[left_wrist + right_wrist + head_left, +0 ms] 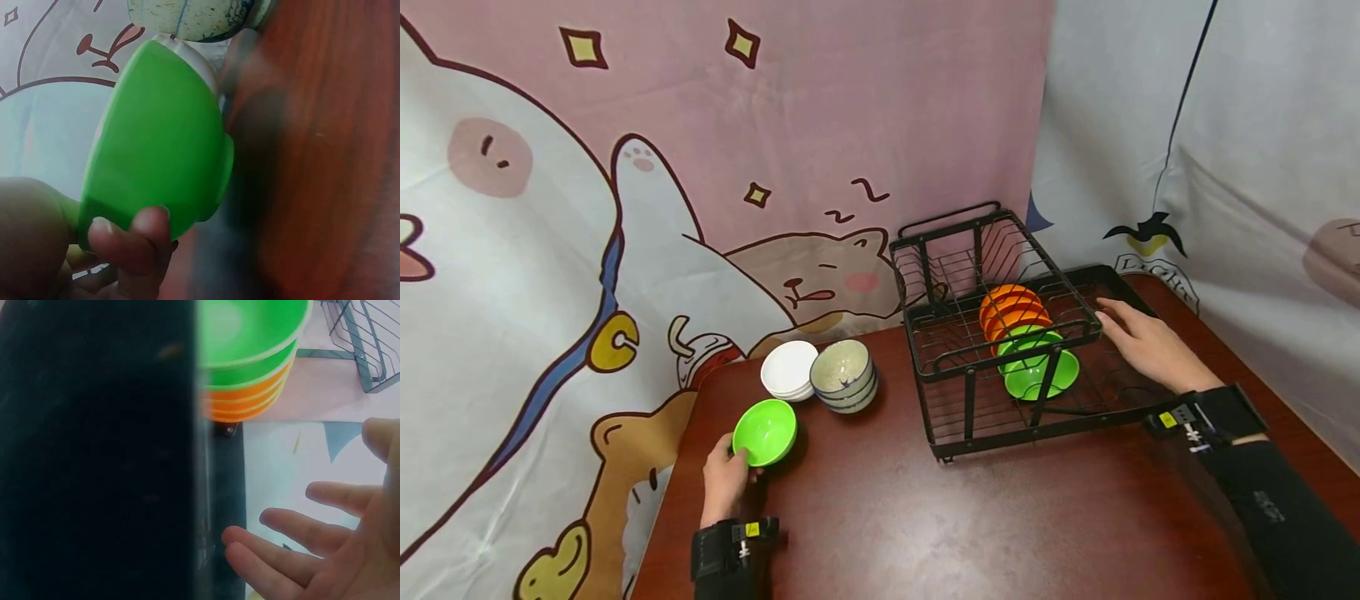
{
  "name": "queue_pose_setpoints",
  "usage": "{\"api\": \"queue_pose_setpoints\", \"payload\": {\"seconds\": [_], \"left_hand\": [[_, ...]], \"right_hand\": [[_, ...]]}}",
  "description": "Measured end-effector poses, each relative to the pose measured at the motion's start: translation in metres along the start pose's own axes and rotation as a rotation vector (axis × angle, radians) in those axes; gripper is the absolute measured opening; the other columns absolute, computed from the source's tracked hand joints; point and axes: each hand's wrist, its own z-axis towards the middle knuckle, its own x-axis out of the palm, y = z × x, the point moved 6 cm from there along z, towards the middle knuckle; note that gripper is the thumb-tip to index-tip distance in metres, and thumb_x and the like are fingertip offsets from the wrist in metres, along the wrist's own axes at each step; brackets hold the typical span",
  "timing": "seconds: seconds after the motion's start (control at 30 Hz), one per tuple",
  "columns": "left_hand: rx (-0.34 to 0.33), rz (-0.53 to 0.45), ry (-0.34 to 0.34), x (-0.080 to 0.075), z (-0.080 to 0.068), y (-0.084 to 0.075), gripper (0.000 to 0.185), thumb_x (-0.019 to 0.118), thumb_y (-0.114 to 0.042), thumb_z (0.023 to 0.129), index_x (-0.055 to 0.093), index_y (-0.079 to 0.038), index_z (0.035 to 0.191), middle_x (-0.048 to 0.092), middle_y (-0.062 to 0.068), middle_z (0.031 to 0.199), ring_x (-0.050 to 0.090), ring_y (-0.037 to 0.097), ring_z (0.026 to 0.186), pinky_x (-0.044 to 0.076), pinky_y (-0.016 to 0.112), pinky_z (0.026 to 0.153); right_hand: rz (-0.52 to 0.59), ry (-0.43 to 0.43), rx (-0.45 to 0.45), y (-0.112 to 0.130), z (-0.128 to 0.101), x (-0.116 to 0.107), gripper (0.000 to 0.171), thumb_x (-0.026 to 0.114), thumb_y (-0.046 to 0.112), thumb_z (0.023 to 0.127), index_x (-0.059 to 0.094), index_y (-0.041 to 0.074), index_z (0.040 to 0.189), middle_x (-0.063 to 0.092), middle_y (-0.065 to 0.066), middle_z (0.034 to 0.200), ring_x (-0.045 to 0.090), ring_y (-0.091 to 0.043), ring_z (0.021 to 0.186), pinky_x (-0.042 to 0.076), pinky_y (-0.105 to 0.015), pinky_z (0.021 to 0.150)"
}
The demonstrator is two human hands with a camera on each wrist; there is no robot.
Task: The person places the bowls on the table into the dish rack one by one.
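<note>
My left hand [726,482] pinches the rim of a green bowl [765,432] near the table's left side, thumb inside and fingers on its outer wall. In the left wrist view the green bowl [156,137] is seen side-on, its foot facing right. Over the right part of a black two-tier dish rack [970,442] is my right hand [1153,346], its fingers spread with nothing between them. Whether it touches the rack I cannot tell. Nested on the lower tier stand several orange bowls [1009,310] with green bowls [1051,379] in front.
Beyond the held bowl, small white dishes [788,367] are stacked beside a stack of patterned ceramic bowls [842,371]. A brown table [925,533] carries everything. Printed cloth [880,100] hangs along the back and sides.
</note>
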Motion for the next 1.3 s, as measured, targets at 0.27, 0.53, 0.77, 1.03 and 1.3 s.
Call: {"api": "queue_pose_setpoints", "payload": {"seconds": [0.27,0.53,0.77,1.03,1.3], "left_hand": [[0.166,-0.012,-0.116,-0.038,0.003,-0.106,0.041,0.046,-0.007,0.104,0.055,-0.003,0.143,0.062,0.022,0.117,0.057,0.015,0.056,0.051,0.029,0.05],[0.342,-0.055,-0.177,-0.047,-0.005,-0.198,0.042,0.048,-0.007,0.101,0.061,-0.009,0.14,0.061,0.01,0.116,0.058,0.017,0.054,0.052,0.025,0.048],[0.415,-0.111,-0.121,-0.024,-0.005,-0.222,0.042,0.047,-0.006,0.101,0.059,-0.006,0.141,0.06,0.013,0.123,0.063,0.01,0.059,0.055,0.024,0.051],[0.531,-0.262,0.061,0.029,-0.023,-0.271,0.046,0.048,-0.001,0.1,0.053,-0.008,0.145,0.053,0.011,0.128,0.075,0.013,0.075,0.063,0.036,0.065],[0.644,-0.284,0.211,0.082,-0.058,-0.318,0.049,0.052,0.001,0.098,0.057,-0.015,0.145,0.062,0.01,0.129,0.077,0.027,0.09,0.064,0.041,0.065]], "right_hand": [[0.226,-0.078,-0.084,0.048,-0.001,-0.045,0.062,0.033,0.042,0.114,0.028,0.005,0.165,0.046,-0.034,0.154,0.066,-0.024,0.124,0.05,-0.018,0.092],[0.244,-0.171,-0.154,0.092,0.005,-0.087,0.058,0.037,0.042,0.114,0.032,0.016,0.165,0.047,-0.025,0.158,0.051,0.024,0.103,0.04,-0.003,0.084],[0.292,-0.143,-0.169,0.102,0.011,-0.087,0.059,0.041,0.04,0.113,0.032,0.011,0.164,0.049,-0.029,0.154,0.055,0.021,0.102,0.04,-0.003,0.087],[0.183,0.027,-0.243,0.18,0.015,-0.095,0.067,0.051,0.044,0.109,0.023,0.026,0.168,0.047,-0.017,0.161,0.049,-0.034,0.145,0.042,-0.05,0.113],[0.089,0.257,-0.367,0.249,0.017,-0.055,0.069,0.053,0.042,0.109,0.024,0.019,0.167,0.051,-0.018,0.157,0.053,-0.039,0.142,0.044,-0.06,0.113]]}}
